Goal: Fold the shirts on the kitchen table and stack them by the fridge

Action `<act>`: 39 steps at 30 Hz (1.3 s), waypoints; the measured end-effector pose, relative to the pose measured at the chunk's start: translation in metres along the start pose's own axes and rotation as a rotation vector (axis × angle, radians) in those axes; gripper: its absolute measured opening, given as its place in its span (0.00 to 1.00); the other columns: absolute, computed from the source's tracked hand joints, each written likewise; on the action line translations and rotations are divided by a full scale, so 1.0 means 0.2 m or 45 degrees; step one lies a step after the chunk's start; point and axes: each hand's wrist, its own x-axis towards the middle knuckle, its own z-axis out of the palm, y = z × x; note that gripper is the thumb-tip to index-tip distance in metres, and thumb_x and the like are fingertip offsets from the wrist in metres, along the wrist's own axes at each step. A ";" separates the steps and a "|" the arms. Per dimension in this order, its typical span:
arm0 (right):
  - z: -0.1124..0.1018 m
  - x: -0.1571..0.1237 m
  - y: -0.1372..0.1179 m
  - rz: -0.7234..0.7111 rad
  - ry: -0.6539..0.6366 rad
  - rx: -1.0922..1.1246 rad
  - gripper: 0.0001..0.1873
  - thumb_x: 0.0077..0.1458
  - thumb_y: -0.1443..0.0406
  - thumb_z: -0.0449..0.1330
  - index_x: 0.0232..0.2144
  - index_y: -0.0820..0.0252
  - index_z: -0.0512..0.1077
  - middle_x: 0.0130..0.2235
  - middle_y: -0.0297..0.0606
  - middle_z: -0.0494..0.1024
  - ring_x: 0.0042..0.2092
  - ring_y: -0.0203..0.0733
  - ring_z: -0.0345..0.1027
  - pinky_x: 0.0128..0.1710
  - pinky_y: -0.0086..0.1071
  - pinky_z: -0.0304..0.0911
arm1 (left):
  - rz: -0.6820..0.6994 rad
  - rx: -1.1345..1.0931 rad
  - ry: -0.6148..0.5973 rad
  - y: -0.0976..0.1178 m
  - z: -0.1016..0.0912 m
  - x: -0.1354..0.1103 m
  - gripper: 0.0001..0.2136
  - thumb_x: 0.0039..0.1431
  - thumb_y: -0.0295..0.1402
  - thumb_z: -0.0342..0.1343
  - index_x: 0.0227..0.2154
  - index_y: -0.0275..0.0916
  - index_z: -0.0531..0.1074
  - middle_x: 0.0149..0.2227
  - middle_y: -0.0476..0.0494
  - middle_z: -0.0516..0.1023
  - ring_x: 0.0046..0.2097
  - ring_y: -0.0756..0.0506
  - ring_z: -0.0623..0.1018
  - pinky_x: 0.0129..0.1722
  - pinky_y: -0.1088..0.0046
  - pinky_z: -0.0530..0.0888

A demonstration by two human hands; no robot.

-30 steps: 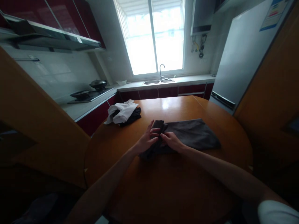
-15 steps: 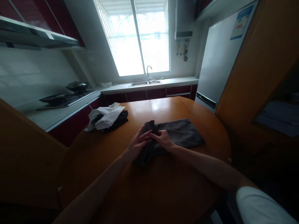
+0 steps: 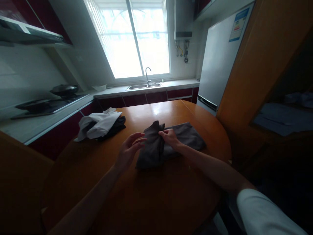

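A dark grey folded garment (image 3: 151, 148) lies on the round wooden table (image 3: 156, 192) in front of me. Its left part is turned up over the rest, and which kind of garment it is does not show. My right hand (image 3: 170, 137) pinches the gathered cloth near the middle. Just off the left edge, my left hand (image 3: 130, 148) hovers with fingers apart and nothing in it.
A white garment (image 3: 104, 122) is heaped over dark cloth (image 3: 117, 128) at the table's left. Behind are a sink (image 3: 144, 86), a stove with pans (image 3: 64, 89) and a fridge (image 3: 214, 62). Folded bluish cloth (image 3: 283, 117) sits at the right.
My left hand has let go of the grey garment and drawn back to the left. The turned-up left part now spreads wider. My right hand keeps its pinch, and the view has shifted slightly right.
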 end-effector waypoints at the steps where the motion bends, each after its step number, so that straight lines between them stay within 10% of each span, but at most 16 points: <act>1: -0.05 0.02 -0.02 -0.031 0.011 -0.054 0.18 0.50 0.57 0.60 0.15 0.60 0.67 0.16 0.28 0.64 0.21 0.31 0.57 0.19 0.26 0.49 | 0.041 0.072 0.037 -0.01 -0.01 0.01 0.19 0.54 0.37 0.67 0.49 0.43 0.74 0.55 0.41 0.77 0.53 0.38 0.79 0.49 0.64 0.77; 6: -0.32 0.11 -0.14 -0.056 0.040 -0.054 0.16 0.50 0.57 0.62 0.18 0.61 0.70 0.18 0.29 0.67 0.22 0.31 0.58 0.20 0.26 0.52 | 0.171 0.531 0.036 -0.08 -0.01 0.02 0.11 0.59 0.41 0.61 0.42 0.43 0.77 0.47 0.43 0.79 0.50 0.40 0.78 0.49 0.63 0.76; 17: -0.79 0.25 -0.15 0.329 -0.044 -0.188 0.13 0.54 0.61 0.67 0.25 0.63 0.72 0.21 0.36 0.74 0.22 0.33 0.64 0.22 0.26 0.63 | 0.536 1.082 -0.560 -0.19 0.15 -0.08 0.17 0.62 0.40 0.61 0.54 0.51 0.76 0.54 0.40 0.74 0.56 0.38 0.72 0.59 0.58 0.70; 39: -1.02 0.34 0.07 0.505 -0.017 -0.453 0.10 0.56 0.65 0.65 0.26 0.65 0.73 0.25 0.38 0.78 0.22 0.35 0.70 0.23 0.27 0.67 | 0.694 1.283 -0.795 -0.21 0.17 -0.09 0.22 0.69 0.33 0.52 0.64 0.50 0.64 0.61 0.41 0.69 0.61 0.40 0.67 0.62 0.56 0.69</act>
